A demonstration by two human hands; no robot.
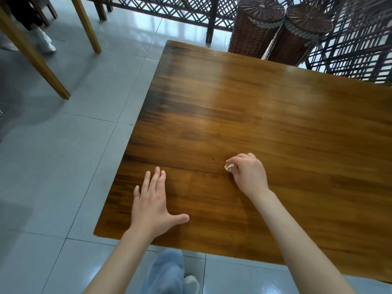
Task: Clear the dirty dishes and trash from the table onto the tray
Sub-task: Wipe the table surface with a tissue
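Pinching a small scrap (229,166) at its fingertips, the right hand (248,174) sat low over the brown wood table (265,115), near the middle of the close side. The scrap was a tiny crumpled lump, white on top and tan or yellow below, and it peeked out on the left of the curled fingers. Most of it was hidden by the hand, so what it was made of could not be told. It looked to be right at the table top, but whether it touched the wood could not be told.

The left hand (151,205) held nothing. It was flat with fingers straight and the thumb stuck out to the side, over the table's near left corner. It was well apart from the scrap.

The table top was shiny with dark streaks. Past its far edge stood two brown wicker baskets (280,28) with lids, side by side, by a dark lattice fence (350,52). The floor (63,155) was grey tile
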